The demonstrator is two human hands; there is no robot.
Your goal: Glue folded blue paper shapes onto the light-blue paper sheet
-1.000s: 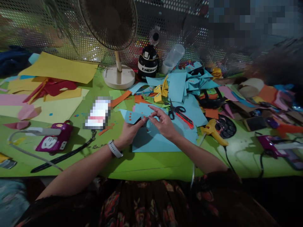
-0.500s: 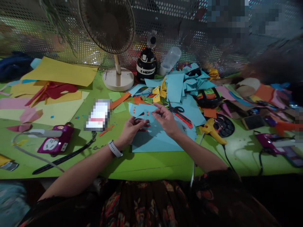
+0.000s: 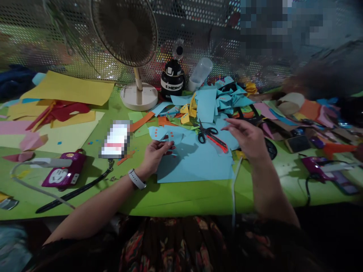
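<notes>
My left hand [image 3: 155,155] is closed in a pinch on a small light blue paper piece with orange-red dots [image 3: 171,136]. Its fingers hide part of the paper. A large blue sheet [image 3: 195,166] lies beneath. My right hand [image 3: 247,139] is raised to the right of that sheet, fingers stretched and slightly apart, nothing visible in them. Below it, the yellow glue gun [image 3: 239,155] is mostly covered by the hand and forearm. Black-handled scissors [image 3: 208,133] and a red cutter [image 3: 219,144] rest on the blue sheet between my hands.
A fan [image 3: 138,97], a black bottle [image 3: 172,81] and a tilted clear bottle [image 3: 202,72] stand at the back. Blue paper scraps [image 3: 206,104] are heaped behind the scissors. A phone [image 3: 115,139] and a purple power box [image 3: 64,170] with a cable lie left.
My right hand has left the paper piece and moved right, over the yellow glue gun. The left hand keeps the dotted paper. The view has shifted slightly.
</notes>
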